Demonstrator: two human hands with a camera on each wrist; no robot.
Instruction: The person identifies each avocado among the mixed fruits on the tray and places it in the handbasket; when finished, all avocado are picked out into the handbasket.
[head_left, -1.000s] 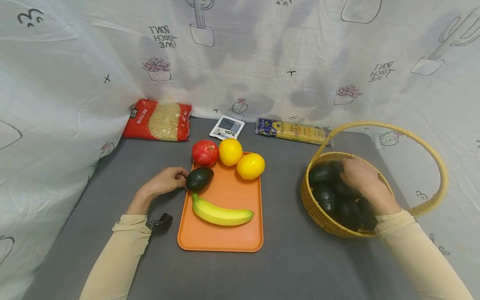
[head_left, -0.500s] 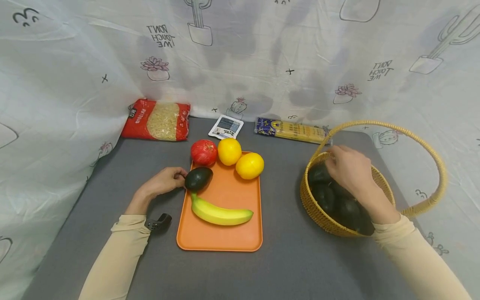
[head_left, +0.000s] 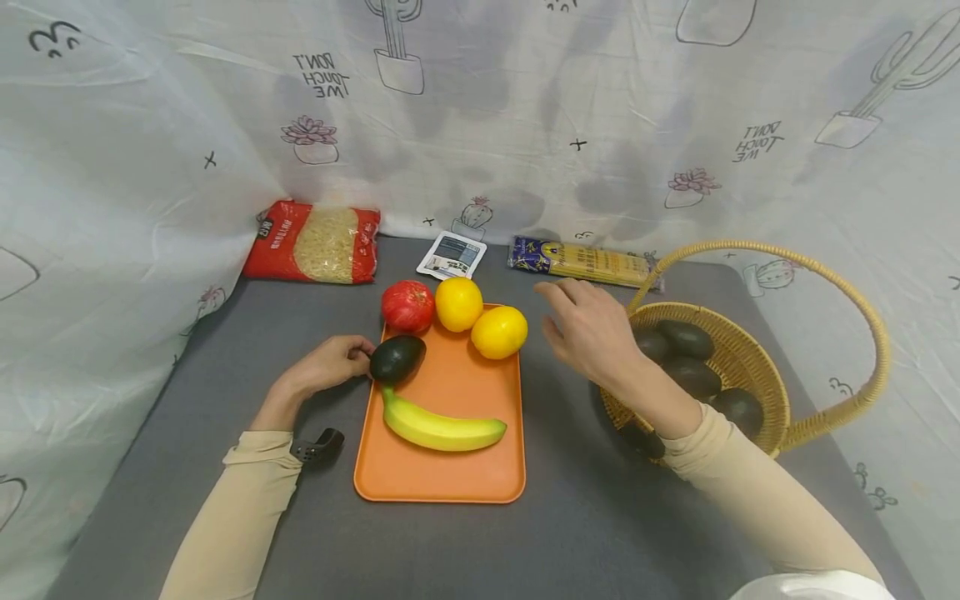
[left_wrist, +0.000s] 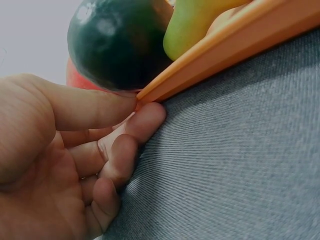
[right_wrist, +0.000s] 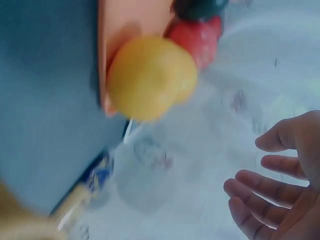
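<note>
In the left wrist view, my left hand (left_wrist: 75,145) pinches the rim of the orange tray (left_wrist: 225,55), thumb on top and a finger below. Just above the thumb, a dark green avocado (head_left: 397,359) rests at the tray's left side. A banana (head_left: 446,425) lies across the tray. Along its far end are a red pomegranate (head_left: 408,306) and two yellow round fruits, one (head_left: 459,303) behind the other (head_left: 499,332). My right hand (head_left: 588,329) hovers between tray and basket, fingers loosely spread and nothing in them.
A wicker basket (head_left: 772,392) with a tall handle holds several avocados (head_left: 690,377) at the right; my right forearm crosses its near side. Against the back curtain lie a red pasta bag (head_left: 315,242), a small white packet (head_left: 452,255) and a yellow noodle pack (head_left: 585,262).
My right hand has come up out of the basket and moved left toward the tray, uncovering the avocados. My left hand keeps its place at the tray's edge.
</note>
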